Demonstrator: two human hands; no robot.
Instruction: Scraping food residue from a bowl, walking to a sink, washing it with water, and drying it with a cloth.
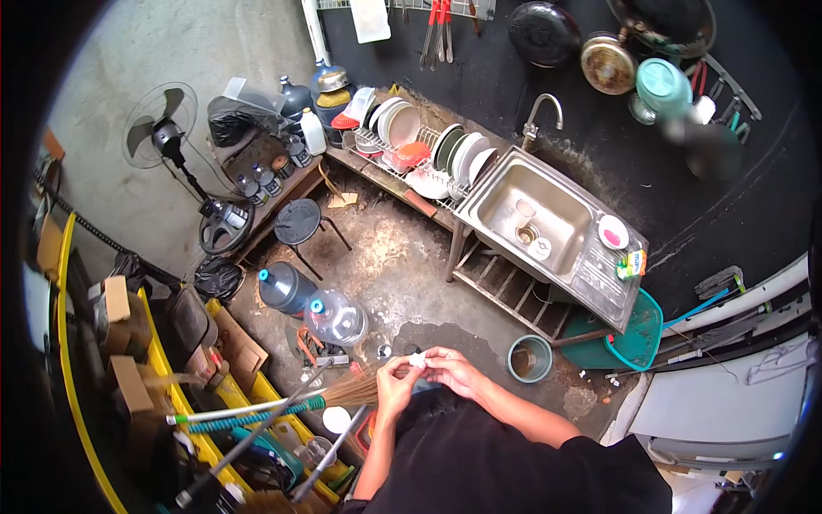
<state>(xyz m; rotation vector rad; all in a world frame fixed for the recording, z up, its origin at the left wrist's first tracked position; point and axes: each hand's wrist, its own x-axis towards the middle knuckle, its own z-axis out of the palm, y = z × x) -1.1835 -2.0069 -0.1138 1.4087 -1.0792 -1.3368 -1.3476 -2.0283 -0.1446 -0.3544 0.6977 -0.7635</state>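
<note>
Close in front of my body, a small white crumpled piece (417,360) sits between the fingertips of both hands. Its material is too small to make out. My left hand (395,384) pinches it from the left. From the right, my right hand (457,372) grips it with thumb and fingers. Below the hands, the concrete floor (411,302) has a dark wet patch. A straw broom (353,387) with a green-bound handle lies just left of my left hand.
Ahead stands a steel sink (536,199) beside a dish rack (424,138) of plates. Large water bottles (335,318), a black stool (298,220) and a grey-green bucket (530,360) stand on the floor. Yellow-edged shelves (154,347) with boxes line the left; a teal bin (642,327) is at right.
</note>
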